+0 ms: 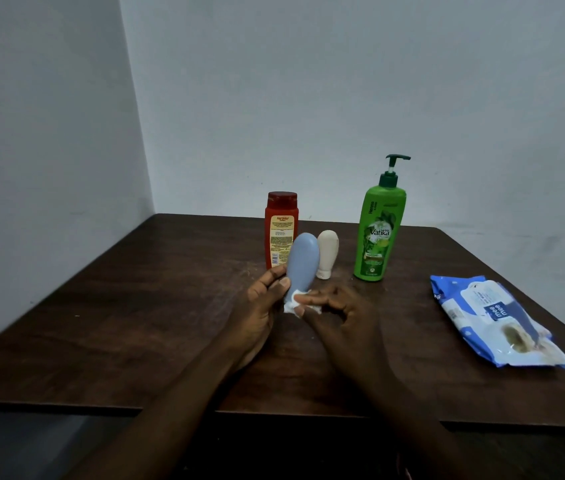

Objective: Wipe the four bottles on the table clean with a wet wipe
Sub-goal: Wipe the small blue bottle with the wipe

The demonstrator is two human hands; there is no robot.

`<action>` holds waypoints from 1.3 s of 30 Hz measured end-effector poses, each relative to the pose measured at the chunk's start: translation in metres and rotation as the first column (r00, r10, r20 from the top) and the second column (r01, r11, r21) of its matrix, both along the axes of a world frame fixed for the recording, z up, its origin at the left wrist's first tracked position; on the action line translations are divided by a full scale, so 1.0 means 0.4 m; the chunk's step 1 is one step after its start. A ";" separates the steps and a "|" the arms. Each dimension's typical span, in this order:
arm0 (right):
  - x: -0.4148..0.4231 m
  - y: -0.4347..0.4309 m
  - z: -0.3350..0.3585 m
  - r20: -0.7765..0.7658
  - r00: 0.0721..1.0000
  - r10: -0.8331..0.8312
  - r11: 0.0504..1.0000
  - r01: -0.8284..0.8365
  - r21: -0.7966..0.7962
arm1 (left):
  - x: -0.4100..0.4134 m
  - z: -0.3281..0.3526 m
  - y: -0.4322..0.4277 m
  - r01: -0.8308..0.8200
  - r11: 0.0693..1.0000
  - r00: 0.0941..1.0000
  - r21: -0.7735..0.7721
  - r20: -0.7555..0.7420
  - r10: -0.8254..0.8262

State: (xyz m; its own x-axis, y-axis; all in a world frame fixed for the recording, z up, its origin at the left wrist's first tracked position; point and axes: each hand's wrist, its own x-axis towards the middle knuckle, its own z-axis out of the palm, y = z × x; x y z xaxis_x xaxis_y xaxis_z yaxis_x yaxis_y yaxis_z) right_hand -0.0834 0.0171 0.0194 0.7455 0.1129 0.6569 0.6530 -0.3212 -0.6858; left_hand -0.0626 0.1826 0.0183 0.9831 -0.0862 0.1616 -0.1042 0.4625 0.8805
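The left hand (pixel 263 301) grips the blue-grey bottle (pixel 303 259) near its narrow lower end, with fingers and thumb curled round it. The bottle is upright, rounded end on top, leaning slightly to the right. The hands hide its base, so I cannot tell whether it touches the table (pixel 135 306).

The right hand (pixel 341 308) pinches a crumpled white wet wipe (pixel 290 306) between thumb and forefinger and presses it against the lower end of the same bottle, just beside the left hand's fingertips. Its remaining fingers are loosely curled and hold nothing. Both forearms reach in from the near edge and meet around the middle of the dark wooden top.

The other 3 bottles stand upright behind the hands:
- The red bottle (pixel 281 223) has a dark red cap and a yellow label. It stands directly behind the held bottle, which covers part of it.
- The small white bottle (pixel 327 252) rests on its cap, just to the right of the blue-grey one.
- The green pump bottle (pixel 379 233) is the tallest and is marked "Vatika". It stands further right, apart from the rest.

A blue and white pack of wipes (pixel 495 320) lies flat near the table's right edge, well apart from both hands and all 4 bottles. Pale grey walls (pixel 308 98) meet in a corner behind the far left of the table.
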 end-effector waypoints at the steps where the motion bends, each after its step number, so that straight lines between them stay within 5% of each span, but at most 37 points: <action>1: -0.002 0.001 -0.004 -0.011 1.000 0.000 1.000 0.000 0.009 | 0.002 -0.002 -0.002 0.005 1.000 1.000 0.006 0.002 -0.005; 11: 0.029 0.013 0.039 0.076 0.997 -0.024 0.993 0.015 0.121 | 0.040 -0.046 0.010 0.030 0.983 0.999 -0.182 -0.022 -0.035; 25: 0.130 0.012 0.230 -0.253 0.964 0.086 0.990 -0.053 0.133 | 0.025 -0.037 0.000 0.157 0.982 0.987 -0.107 0.032 -0.155; 39: 0.073 0.043 0.164 -0.153 0.988 0.011 0.979 0.020 0.201 | 0.024 -0.035 0.009 0.105 0.994 0.992 0.004 0.063 -0.105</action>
State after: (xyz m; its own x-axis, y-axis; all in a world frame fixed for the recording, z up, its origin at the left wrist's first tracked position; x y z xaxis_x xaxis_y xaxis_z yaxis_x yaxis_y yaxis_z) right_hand -0.0540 0.0342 0.0849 0.8389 -0.0137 0.5441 0.5344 -0.1686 -0.8283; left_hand -0.0530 0.1862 0.0041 0.9565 -0.1885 0.2228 -0.1104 0.4732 0.8740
